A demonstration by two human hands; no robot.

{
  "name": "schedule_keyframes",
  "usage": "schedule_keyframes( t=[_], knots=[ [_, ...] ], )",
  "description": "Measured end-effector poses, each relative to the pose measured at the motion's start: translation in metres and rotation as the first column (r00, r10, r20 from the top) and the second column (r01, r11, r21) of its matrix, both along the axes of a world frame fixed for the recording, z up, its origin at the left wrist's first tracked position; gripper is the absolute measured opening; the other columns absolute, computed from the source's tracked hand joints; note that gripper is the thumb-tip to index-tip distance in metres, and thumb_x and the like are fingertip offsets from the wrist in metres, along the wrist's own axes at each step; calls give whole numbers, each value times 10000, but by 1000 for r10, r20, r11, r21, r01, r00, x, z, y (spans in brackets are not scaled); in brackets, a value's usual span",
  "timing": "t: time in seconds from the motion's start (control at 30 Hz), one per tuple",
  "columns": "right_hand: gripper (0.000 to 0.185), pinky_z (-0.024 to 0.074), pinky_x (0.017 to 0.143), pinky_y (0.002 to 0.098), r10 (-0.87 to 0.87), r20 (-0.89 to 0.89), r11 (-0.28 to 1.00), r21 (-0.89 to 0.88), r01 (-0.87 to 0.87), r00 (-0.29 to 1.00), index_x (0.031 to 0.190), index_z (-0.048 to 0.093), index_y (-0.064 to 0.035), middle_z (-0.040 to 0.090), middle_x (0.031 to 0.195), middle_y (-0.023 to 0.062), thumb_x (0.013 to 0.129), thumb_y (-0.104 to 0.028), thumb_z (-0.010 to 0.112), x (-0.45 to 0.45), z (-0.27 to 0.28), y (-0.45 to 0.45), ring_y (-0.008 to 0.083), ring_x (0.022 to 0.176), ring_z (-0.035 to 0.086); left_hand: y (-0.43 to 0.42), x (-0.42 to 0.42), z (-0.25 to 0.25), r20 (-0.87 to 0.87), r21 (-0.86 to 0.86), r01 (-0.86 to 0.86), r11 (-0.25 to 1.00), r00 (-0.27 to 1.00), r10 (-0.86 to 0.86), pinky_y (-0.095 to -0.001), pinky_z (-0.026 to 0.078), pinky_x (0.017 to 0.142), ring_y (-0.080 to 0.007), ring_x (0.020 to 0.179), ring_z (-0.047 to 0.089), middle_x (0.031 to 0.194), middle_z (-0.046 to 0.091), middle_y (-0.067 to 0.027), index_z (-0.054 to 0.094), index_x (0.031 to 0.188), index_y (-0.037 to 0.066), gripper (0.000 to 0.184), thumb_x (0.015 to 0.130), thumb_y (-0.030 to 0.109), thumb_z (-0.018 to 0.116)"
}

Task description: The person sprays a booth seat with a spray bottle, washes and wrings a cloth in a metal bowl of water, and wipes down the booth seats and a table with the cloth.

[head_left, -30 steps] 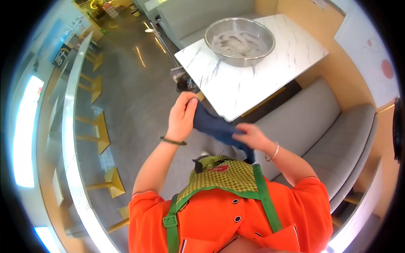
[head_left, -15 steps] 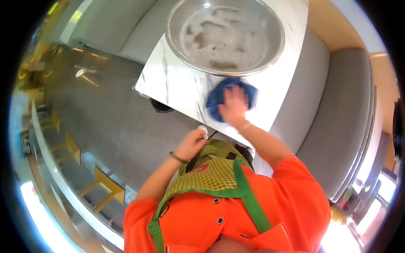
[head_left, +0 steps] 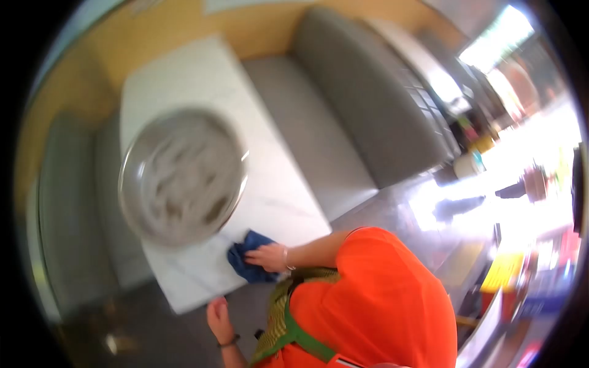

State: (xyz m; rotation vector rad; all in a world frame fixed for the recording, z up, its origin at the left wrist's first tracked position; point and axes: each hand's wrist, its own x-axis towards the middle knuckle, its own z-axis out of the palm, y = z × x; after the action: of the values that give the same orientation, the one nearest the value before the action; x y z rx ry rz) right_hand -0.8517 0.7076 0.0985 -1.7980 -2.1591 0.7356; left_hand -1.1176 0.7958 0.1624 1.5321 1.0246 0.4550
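Observation:
My right hand (head_left: 267, 256) presses a bunched dark blue cloth (head_left: 245, 265) onto the white marbled table (head_left: 270, 184), near its front edge. Just beyond the cloth stands a large round metal basin (head_left: 124, 184) holding cloudy, foamy water with dark patches. My left hand (head_left: 218, 314) hangs in the air beside the table's front edge, with its fingers curled and blurred; nothing can be made out in it. A dark band circles the left wrist and a bracelet the right.
A grey bench (head_left: 313, 129) runs along the table's right side, and another grey seat (head_left: 73, 208) lies to its left. Wooden panelling (head_left: 153, 43) rises behind. At the far right are a yellow box (head_left: 504, 271) and bright, blurred objects.
The view has swung to the right. The blue cloth, first held up between both hands, is now on the table under my right hand; my left hand has let go of it.

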Motion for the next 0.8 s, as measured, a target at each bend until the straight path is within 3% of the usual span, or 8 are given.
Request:
schedule_keyframes(
  t=[0.1,0.23,0.37,0.4,0.53,0.63,0.73,0.8],
  knots=[
    [485,445,796,381,-373,78,928,40,371,924,1124,513,-91,495,1144,122,655,-189,588,47,-6,-50,283,930,528,5,52,-13,9,-113,249,962,968,-250,-246,421,736,-127,786,524,863,558,-57,536,938,-14,130,828,45,499],
    [442,453,782,355,-865,-358,465,-308,830,352,930,616,-67,613,894,150,599,-357,662,65,49,-52,281,853,574,7,124,-55,180,-114,581,806,810,-559,-256,434,710,-138,847,511,1101,499,-91,359,1219,1,420,840,113,503],
    [310,440,723,343,-596,-738,600,-147,786,317,859,553,-62,579,821,118,633,-260,629,53,104,-21,243,793,548,11,180,3,265,-473,501,725,866,-425,-369,460,738,-212,1047,463,1270,339,-85,221,1303,88,535,850,156,495],
    [292,433,712,341,-501,-820,624,-121,772,276,844,531,-58,565,809,106,621,-225,618,50,117,-15,230,785,531,38,175,-35,-63,386,667,638,709,-703,-366,461,744,-211,1046,462,1261,345,-66,294,1260,66,456,845,117,475],
    [263,431,676,325,-377,-806,713,62,698,456,841,537,-69,516,797,87,647,-222,626,56,144,10,207,750,511,46,193,62,484,-372,359,856,862,-151,-351,432,812,-204,1037,457,1207,408,-104,415,1118,13,302,823,64,452],
    [240,435,587,293,-484,-869,732,-464,499,-98,831,545,-76,514,707,44,695,-256,628,60,178,25,155,650,512,120,188,49,498,-198,416,888,823,-274,-447,423,840,-332,982,500,1150,466,-212,444,1191,153,515,726,213,657],
    [162,416,495,244,-296,-947,773,-314,551,-124,783,552,-65,504,584,14,722,-202,614,60,181,74,114,529,506,172,172,79,98,734,334,592,810,-578,-439,427,767,-405,952,473,1107,460,-256,417,1221,79,619,710,308,681],
    [124,411,468,238,-219,-973,733,-210,647,-68,750,550,-51,499,532,23,705,-148,613,57,192,104,118,490,513,168,180,128,351,527,311,791,768,-535,-417,398,824,-310,993,461,1147,445,-189,419,1105,32,412,758,193,572]
  ],
)
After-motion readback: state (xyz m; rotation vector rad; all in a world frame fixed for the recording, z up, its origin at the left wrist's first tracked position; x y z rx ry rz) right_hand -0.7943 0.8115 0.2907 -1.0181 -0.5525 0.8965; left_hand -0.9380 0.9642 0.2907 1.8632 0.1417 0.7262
